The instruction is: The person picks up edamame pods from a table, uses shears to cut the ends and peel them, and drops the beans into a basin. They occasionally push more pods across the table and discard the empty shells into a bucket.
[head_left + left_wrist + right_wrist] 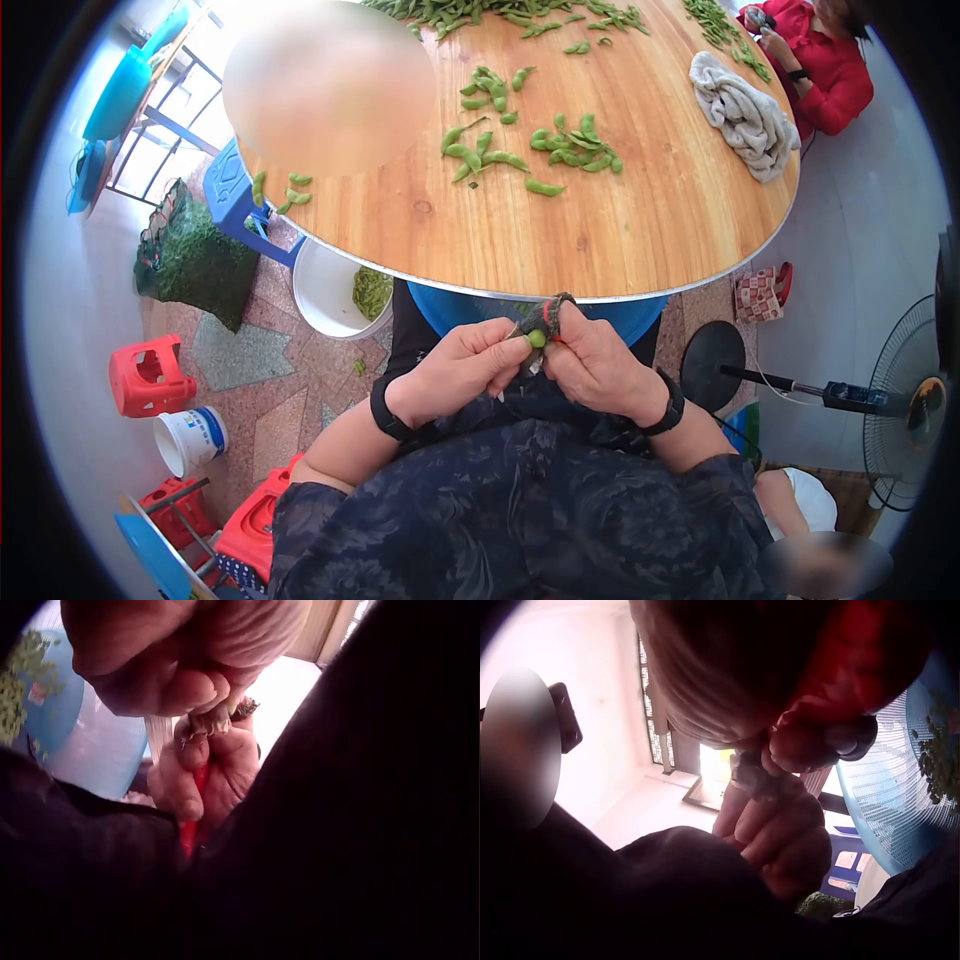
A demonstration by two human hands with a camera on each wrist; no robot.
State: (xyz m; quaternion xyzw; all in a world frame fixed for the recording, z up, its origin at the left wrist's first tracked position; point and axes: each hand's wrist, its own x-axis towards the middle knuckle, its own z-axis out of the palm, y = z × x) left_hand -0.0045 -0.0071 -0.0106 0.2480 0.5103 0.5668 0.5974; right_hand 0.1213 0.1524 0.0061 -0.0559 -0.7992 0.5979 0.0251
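Note:
Close to the body, below the table edge, both hands meet in the head view. A small dark wrap with a red band is between them, with a round green bean-like piece at its side. My left hand pinches the near part with thumb and fingers. My right hand grips the wrap from the other side, fingers curled. In the left wrist view, a pale frayed end pokes out between the hands, and a red strip runs across the right palm. A blue basin lies beneath them.
Green pods lie in piles on the round wooden table, with a grey cloth at its right. A white bucket and blue stool stand left, a fan right. A person in red sits across.

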